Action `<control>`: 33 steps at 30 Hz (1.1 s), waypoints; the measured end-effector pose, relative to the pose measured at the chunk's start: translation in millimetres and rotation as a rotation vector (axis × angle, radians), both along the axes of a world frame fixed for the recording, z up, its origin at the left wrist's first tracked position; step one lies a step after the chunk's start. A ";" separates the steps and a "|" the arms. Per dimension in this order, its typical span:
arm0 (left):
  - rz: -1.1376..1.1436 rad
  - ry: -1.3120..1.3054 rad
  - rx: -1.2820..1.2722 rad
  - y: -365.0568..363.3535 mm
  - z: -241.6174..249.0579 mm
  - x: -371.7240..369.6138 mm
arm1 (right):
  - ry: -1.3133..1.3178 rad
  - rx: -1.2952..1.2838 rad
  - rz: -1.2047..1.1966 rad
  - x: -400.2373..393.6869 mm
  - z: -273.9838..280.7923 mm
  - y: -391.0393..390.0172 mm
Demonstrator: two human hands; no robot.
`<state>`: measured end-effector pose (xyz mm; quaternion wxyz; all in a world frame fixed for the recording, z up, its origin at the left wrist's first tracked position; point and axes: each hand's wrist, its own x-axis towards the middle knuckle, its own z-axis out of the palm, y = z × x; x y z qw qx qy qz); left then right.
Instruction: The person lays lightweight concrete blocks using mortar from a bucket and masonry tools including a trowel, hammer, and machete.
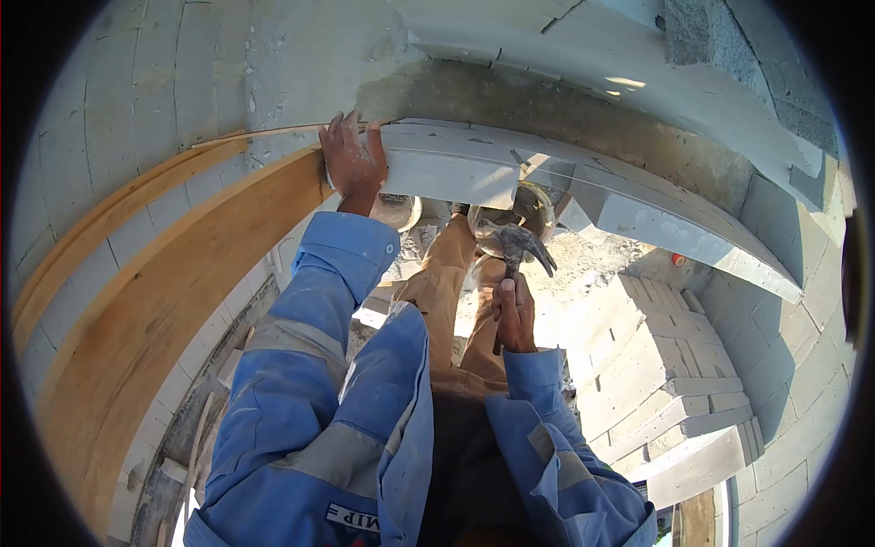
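From my remote seat, I see the right hand (517,314) grasping a dark metal claw hammer (518,246). The left hand (354,164) is spread, fingers extended, where a long brown wooden board (182,264) meets a pale grey rectangular block (447,173). I judge this steadying; striking calls for keeping that hand clear.

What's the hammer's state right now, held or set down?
The hammer is held: the right hand is closed around its handle, with the metal head sticking out beyond the grip.
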<state>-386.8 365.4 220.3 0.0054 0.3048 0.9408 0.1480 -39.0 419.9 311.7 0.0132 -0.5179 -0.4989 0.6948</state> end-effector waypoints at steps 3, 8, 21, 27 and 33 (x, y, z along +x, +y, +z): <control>-0.016 0.037 0.016 -1.0 0.5 -0.2 | -0.180 -0.270 -0.410 11.1 -8.0 13.9; -0.069 0.044 -0.015 -1.4 2.1 -3.7 | -0.056 -0.686 -0.605 10.8 -83.4 65.6; -0.019 0.028 -0.015 -3.0 3.7 -0.9 | -0.251 -0.369 -0.375 -38.1 -143.5 80.4; -0.056 0.113 -0.028 -2.1 3.1 -3.1 | -0.226 -0.376 -0.342 -46.2 -135.2 82.2; -0.057 0.119 -0.030 0.3 4.7 -3.8 | -0.210 -0.411 -0.527 -42.9 -147.6 89.7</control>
